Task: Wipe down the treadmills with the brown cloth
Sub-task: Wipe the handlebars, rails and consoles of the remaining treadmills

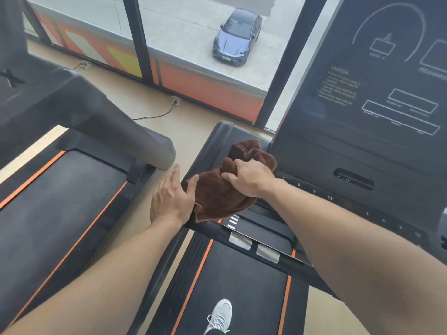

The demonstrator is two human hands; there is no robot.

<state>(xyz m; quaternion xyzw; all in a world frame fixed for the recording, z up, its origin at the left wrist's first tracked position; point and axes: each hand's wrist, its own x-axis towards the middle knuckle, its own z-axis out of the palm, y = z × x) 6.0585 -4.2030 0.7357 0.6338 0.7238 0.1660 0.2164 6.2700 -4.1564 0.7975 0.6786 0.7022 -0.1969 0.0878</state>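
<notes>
R hand clutching brown cloth on treadmill handrail, L hand flat, thumb touching cloth

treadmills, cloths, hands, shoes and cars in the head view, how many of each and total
treadmills: 2, one on the left, one under the person
cloth: 1
hands: 2, left hand, right hand
shoe: 1
car: 1
total: 7
</notes>
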